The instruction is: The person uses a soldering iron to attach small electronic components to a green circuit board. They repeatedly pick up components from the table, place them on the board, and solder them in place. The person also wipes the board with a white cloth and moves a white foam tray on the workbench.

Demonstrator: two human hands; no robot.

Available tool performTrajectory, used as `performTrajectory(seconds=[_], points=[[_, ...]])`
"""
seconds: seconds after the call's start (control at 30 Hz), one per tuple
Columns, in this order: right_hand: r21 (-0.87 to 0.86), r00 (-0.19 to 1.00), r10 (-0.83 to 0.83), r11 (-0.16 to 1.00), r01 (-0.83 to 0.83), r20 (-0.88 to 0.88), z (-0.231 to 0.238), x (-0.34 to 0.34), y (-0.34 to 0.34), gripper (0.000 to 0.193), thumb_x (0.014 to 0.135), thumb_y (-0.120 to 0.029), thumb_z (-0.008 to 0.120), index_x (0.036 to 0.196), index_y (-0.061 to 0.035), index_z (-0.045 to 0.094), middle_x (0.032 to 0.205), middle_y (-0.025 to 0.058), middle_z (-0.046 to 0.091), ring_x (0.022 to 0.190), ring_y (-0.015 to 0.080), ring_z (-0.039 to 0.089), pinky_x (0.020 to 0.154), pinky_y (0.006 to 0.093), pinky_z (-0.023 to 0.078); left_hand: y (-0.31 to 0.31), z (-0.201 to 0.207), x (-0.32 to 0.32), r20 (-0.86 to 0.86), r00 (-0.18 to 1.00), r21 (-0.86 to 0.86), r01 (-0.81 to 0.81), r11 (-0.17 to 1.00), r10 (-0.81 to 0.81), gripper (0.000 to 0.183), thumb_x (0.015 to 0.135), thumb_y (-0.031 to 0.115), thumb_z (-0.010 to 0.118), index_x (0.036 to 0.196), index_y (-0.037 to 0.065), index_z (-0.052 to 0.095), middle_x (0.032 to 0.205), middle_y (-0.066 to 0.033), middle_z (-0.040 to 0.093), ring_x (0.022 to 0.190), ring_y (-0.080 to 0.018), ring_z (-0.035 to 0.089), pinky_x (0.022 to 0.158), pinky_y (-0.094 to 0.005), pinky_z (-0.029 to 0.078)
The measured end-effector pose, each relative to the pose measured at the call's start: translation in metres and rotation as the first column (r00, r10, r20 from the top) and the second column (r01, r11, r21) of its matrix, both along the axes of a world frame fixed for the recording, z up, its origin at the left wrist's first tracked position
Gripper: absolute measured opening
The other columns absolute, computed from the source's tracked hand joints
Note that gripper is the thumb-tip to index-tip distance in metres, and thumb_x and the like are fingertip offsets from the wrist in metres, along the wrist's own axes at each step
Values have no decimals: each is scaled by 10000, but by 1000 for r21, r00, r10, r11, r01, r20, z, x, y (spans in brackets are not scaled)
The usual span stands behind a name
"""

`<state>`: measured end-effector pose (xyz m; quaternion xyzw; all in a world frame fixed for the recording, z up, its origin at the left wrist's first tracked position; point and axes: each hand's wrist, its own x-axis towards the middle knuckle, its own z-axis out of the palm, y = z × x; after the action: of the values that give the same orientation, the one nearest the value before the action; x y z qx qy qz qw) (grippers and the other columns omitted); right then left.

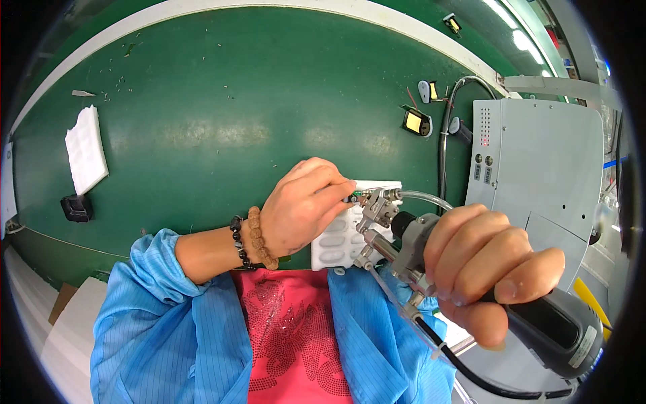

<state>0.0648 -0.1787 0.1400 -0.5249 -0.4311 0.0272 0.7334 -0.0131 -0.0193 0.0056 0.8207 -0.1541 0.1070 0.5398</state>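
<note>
Broadly, a green surface (222,135) fills most of the frame, its pale raised edge (269,8) curving along the top. At the right stands a large grey machine (545,161), a dark hose (444,148) looping up beside its left side.

At the lower right, a hand-held tool (412,252) with metal fittings slants toward the centre. The right hand (494,266) has its grip wrapped firmly around the tool's body. The left hand (303,205), at the centre, has its grip almost closed, thumb and fingertips pinching a small piece. A white tray (319,259) with rounded oval hollows lies just below, partly hidden by the left hand and the tool; whether the covered hollows hold anything cannot be told.

At the left lies a torn-edged white slab (86,149), and just below it a black square holder (77,208), its inside too dark to read. Room for moving is widest across the upper centre, between the slab and a yellow-faced part (417,122) near the hose. Smallest is the pinched green-and-dark piece (354,196), beside the tool's tip; contact cannot be told.
</note>
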Motion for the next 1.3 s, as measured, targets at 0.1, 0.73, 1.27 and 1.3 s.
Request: performTrajectory(seconds=[0.1,0.73,1.27,1.3], points=[[73,999,-54,996,54,-3,-5,-4,0,368,905,-301,730,993,-103,433,646,-10,546,461,80,528,412,217,445,0,0,-1,-4,1000,19,-4,1000,4,330,670,28,811,978,-3,696,926,-95,657,902,-286,643,796,-384,524],[269,976,-214,942,199,28,21,-26,-75,383,886,-322,750,1009,-59,500,629,0,552,462,77,553,452,194,507,30,60,135,366,927,523,-281,805,86,324,834,155,715,1130,48,638,1094,-152,645,1009,-350,594,857,-431,500],[263,978,-205,947,187,41,22,-23,-80,380,875,-313,763,992,-62,503,630,0,561,467,79,563,452,193,501,-62,38,125,-39,993,542,113,833,-109,208,738,-15,663,935,-20,597,998,-189,546,817,-322,637,681,-398,556],[264,979,-199,947,180,43,22,-23,-80,379,875,-314,763,993,-62,505,630,-1,563,468,79,565,454,193,503,-52,44,118,23,990,460,113,881,-139,234,734,-29,664,960,-12,608,998,-183,553,832,-319,641,689,-388,555]])
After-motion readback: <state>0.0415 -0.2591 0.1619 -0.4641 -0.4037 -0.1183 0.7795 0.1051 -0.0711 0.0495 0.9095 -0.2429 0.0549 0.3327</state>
